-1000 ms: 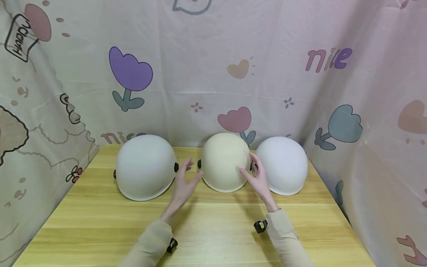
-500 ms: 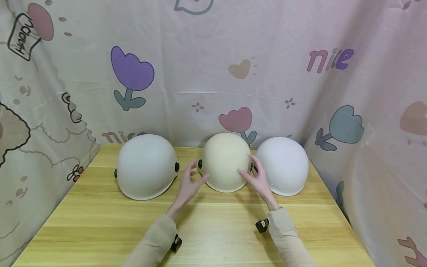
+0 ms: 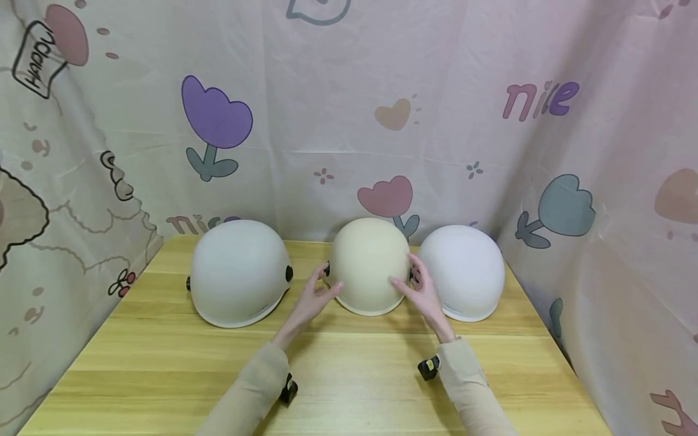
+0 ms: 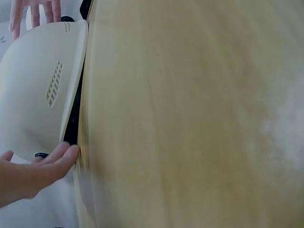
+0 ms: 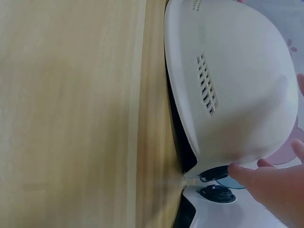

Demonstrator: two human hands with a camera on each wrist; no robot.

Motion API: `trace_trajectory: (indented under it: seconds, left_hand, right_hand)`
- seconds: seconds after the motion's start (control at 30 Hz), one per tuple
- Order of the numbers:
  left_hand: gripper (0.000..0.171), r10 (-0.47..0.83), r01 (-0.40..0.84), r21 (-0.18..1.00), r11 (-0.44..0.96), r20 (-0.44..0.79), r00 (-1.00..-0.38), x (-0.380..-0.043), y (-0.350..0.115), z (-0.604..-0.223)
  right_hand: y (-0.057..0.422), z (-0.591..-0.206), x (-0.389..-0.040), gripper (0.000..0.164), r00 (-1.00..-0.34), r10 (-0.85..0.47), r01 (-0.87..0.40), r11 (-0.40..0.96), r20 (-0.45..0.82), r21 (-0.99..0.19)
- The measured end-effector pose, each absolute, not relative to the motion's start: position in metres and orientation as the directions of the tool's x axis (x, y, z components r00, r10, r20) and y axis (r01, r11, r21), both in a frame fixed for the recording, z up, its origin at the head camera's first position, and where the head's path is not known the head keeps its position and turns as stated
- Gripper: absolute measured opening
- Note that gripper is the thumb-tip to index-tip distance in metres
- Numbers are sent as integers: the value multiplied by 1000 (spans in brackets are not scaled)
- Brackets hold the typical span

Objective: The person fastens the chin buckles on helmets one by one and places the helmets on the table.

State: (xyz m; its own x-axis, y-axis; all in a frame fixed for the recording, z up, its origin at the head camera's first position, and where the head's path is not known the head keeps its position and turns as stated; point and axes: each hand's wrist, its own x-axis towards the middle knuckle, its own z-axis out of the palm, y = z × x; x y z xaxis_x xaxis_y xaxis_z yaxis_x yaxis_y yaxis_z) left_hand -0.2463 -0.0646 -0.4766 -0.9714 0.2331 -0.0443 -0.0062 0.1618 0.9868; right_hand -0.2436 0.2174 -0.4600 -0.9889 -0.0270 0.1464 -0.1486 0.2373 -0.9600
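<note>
A cream helmet [image 3: 369, 266] stands dome up on the wooden table, between two other helmets. My left hand [image 3: 312, 298] is at its left side, with the fingers by the black side knob and the thumb toward the front of the shell. In the left wrist view, the fingertips [image 4: 71, 151] are at the lower rim. At the opposite side, my right hand [image 3: 425, 295] has its thumb in front and its fingers along the shell. The right wrist view puts that thumb [image 5: 237, 172] beside the black side fitting. Neither hand's fingers are curled round the helmet.
A larger off-white helmet [image 3: 240, 275] with black knobs stands on the left. Close on the right is a white helmet [image 3: 462, 272], nearly touching the cream one. Behind the wooden table [image 3: 349, 375] hangs a printed cloth [image 3: 316, 91].
My left hand has moved right, from the space between the helmets to the cream helmet's left side. The right hand stays almost where it was, and the helmets have not moved.
</note>
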Motion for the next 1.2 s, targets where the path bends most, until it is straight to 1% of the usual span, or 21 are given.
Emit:
trace_trajectory:
  seconds: [0.23,0.37,0.47,0.57,0.67,0.83,1.0,1.2]
  left_hand:
    - [79,334,-62,992,111,-96,-938,-251,-66,-480]
    - [79,360,-57,993,101,-90,-929,-253,-66,-482]
    - [80,357,-63,994,91,-92,-930,-254,-65,-481]
    - [80,354,-62,995,84,-88,-931,-256,-65,-481]
    - [80,354,-66,995,77,-89,-931,-258,-64,-481]
    - [82,361,-81,995,63,-99,-927,-262,-63,-480]
    - [86,349,-106,992,69,-124,-929,-266,-63,-483]
    - [94,342,-116,989,92,-141,-929,-268,-63,-483]
  right_hand:
    - [218,-463,-245,82,-989,-33,-145,242,141,-959]
    - [218,-464,-247,83,-990,-38,-144,266,139,-953]
    - [218,-464,-248,84,-990,-43,-138,269,131,-953]
    - [215,-452,-243,85,-993,-49,-116,273,107,-955]
    - [214,-449,-243,86,-995,-43,-95,284,86,-954]
    - [219,-467,-252,86,-994,-17,-110,307,111,-945]
    - [221,-472,-256,86,-991,-15,-128,312,130,-941]
    - [216,-459,-253,90,-997,-23,-82,338,79,-938]
